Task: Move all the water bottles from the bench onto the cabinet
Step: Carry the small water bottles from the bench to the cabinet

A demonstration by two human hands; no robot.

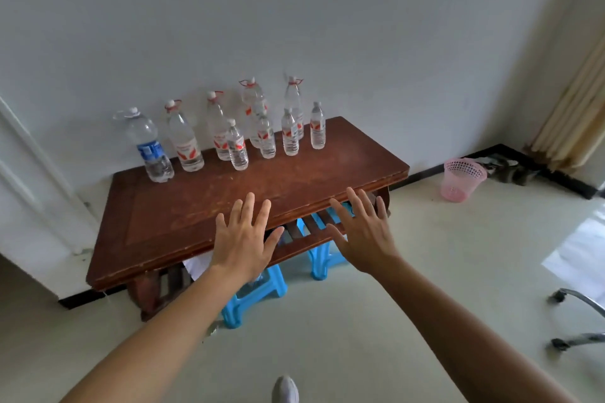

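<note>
Several clear water bottles stand upright along the far edge of a brown wooden table (183,219), against the white wall. At the left end is a blue-labelled bottle (150,147); the others carry red labels, tall ones such as a large bottle (185,141) behind and small ones such as a short bottle (237,145) and another at the right end (317,126) in front. My left hand (244,235) and my right hand (363,232) are stretched out with fingers spread above the table's near edge, holding nothing, well short of the bottles.
Blue plastic stools (252,291) stand under the table. A pink mesh basket (461,178) sits on the floor to the right, near a curtain (573,114). A chair base (579,321) shows at the right edge. A white door frame (29,173) is at the left.
</note>
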